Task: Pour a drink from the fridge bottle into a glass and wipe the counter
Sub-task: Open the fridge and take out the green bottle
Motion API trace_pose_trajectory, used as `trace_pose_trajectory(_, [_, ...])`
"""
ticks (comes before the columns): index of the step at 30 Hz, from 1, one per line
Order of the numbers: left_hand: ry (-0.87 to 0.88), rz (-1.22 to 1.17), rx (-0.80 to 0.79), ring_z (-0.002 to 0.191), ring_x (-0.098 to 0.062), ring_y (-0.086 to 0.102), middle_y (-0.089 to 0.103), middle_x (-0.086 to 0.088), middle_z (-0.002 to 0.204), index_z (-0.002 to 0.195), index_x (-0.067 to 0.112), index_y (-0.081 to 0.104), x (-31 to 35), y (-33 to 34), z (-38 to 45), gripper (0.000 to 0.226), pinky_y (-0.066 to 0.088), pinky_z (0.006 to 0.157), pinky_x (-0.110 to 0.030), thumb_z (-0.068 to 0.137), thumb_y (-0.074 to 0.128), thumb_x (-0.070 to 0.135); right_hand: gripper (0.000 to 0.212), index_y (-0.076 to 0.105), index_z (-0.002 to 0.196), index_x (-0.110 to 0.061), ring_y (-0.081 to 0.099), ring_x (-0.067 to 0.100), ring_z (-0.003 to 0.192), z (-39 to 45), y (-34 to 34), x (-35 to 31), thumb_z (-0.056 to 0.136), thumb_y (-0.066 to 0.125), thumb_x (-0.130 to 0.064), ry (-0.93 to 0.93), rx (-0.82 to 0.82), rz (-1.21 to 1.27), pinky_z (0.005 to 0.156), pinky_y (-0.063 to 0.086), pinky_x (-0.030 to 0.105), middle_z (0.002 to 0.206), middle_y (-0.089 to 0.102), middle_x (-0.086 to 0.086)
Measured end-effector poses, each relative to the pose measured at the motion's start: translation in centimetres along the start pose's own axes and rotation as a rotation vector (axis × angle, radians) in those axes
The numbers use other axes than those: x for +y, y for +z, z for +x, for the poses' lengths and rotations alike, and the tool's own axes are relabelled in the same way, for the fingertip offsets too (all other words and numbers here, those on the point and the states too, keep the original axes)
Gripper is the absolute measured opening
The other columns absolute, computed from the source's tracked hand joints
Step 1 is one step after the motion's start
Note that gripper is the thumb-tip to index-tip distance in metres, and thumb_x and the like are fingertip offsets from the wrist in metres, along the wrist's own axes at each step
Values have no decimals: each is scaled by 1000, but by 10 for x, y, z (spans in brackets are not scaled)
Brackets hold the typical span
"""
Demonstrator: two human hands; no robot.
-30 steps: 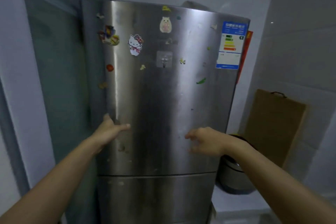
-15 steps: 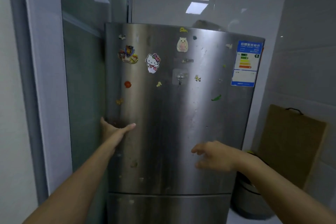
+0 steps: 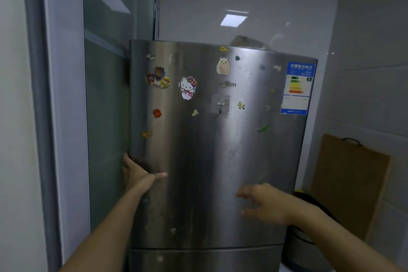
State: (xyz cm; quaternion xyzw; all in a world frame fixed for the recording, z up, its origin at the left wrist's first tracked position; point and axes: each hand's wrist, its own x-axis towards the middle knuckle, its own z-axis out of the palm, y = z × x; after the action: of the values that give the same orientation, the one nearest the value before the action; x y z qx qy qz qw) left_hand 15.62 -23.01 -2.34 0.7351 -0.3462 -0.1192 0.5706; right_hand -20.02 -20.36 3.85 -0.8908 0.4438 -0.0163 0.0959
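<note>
Pale glossy wall tiles (image 3: 242, 2) back a narrow kitchen corner, with a frosted glass panel (image 3: 106, 73) in a grey frame on the left side. Against them stands the fridge (image 3: 220, 161), a tall brushed-steel unit whose upper door is closed, a seam near the bottom of the view dividing it from a lower door. Its front is dotted with small magnets and stickers: a white cat figure (image 3: 187, 87), a hamster figure (image 3: 223, 66), a round red piece (image 3: 157, 113), and a clear adhesive hook (image 3: 220, 104) near the middle. A blue energy label (image 3: 298, 88) sits at the upper right corner of the door.

The left hand (image 3: 138, 174) grips the left edge of the upper door, its thumb lying flat across the steel front while the fingers wrap round the edge out of sight. The right hand (image 3: 265, 204) hovers close to the door face lower right, fingers loosely curled and holding nothing; whether the fingertips touch the steel cannot be told.

To the right of the fridge a wooden cutting board (image 3: 348, 185) leans upright against the tiled wall, and a round dark-lidded pot (image 3: 302, 249) stands just beside the fridge, partly hidden behind the right forearm. The bottle is not in view with the door closed.
</note>
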Motion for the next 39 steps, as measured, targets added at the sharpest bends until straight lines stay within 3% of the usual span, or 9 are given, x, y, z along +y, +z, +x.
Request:
trace_pose_trajectory(6, [13, 49, 66, 143, -40, 26, 17, -23, 157, 151, 15, 2, -10, -11, -28, 150, 29, 113, -53, 38, 99, 38, 68, 32, 151, -27, 52, 21, 129, 12, 9, -9, 93, 60, -50, 23, -27, -26, 107, 45, 35, 152, 44, 3])
trace_pose_trajectory(11, [65, 161, 78, 133, -44, 38, 33, -24, 147, 145, 10, 12, -11, -36, -79, 139, 41, 102, -55, 40, 95, 50, 89, 5, 157, -31, 18, 23, 152, 7, 22, -25, 92, 62, -48, -8, -6, -27, 121, 21, 37, 167, 7, 1])
trace_pose_trajectory(15, [96, 303, 78, 114, -41, 57, 47, -18, 134, 133, 13, 28, -12, -64, -128, 109, 53, 82, -51, 52, 91, 49, 100, -15, 152, -42, 12, 27, 153, -12, 32, -33, 90, 63, -53, -2, -52, 4, 121, 18, 42, 165, -14, -3])
trace_pose_trajectory(18, [199, 362, 75, 105, -33, 63, 57, -8, 125, 127, 20, 40, -18, -86, -162, 83, 56, 81, -47, 63, 83, 51, 99, -16, 152, -42, 8, 24, 153, -32, 37, -38, 91, 61, -54, -57, -68, 50, 123, 18, 40, 166, -13, -3])
trace_pose_trajectory(22, [301, 394, -14, 106, -30, 66, 67, 1, 126, 149, 37, 19, -12, -116, -204, 107, 56, 79, -36, 62, 77, 62, 96, -12, 152, -44, 5, 12, 153, -65, 47, -49, 90, 60, -57, -114, -4, 175, 124, 17, 37, 165, -9, -12])
trace_pose_trajectory(27, [555, 377, -128, 72, -20, 73, 76, 10, 87, 140, 36, 28, 5, -131, -262, 103, 58, 60, -31, 53, 62, 77, 134, -27, 149, -37, 3, 8, 152, -114, 63, -64, 64, 65, -86, -11, -51, 403, 124, 22, 39, 161, -24, -16])
trace_pose_trajectory(31, [784, 132, -283, 43, 5, 60, 67, 19, 59, 152, 26, 28, 8, -132, -304, 106, 54, 47, -18, 61, 65, 67, 147, -33, 146, -40, 4, 6, 152, -156, 76, -82, 58, 80, -76, 50, 39, 661, 121, 31, 40, 163, -18, -19])
trace_pose_trajectory(35, [983, -18, -460, 47, 10, 58, 64, 24, 63, 155, 28, 18, 5, -127, -332, 101, 48, 49, -5, 72, 67, 58, 145, -31, 138, -60, 10, -4, 149, -206, 90, -97, 56, 87, -67, 66, 189, 727, 116, 37, 29, 161, -11, -31])
trace_pose_trajectory(39, [1061, -135, -689, 59, 8, 64, 70, 22, 76, 152, 43, 18, 8, -117, -347, 87, 55, 60, -12, 78, 65, 44, 139, -19, 148, -51, 27, 4, 147, -247, 96, -105, 64, 91, -51, 32, 332, 783, 118, 34, 43, 162, 16, -22])
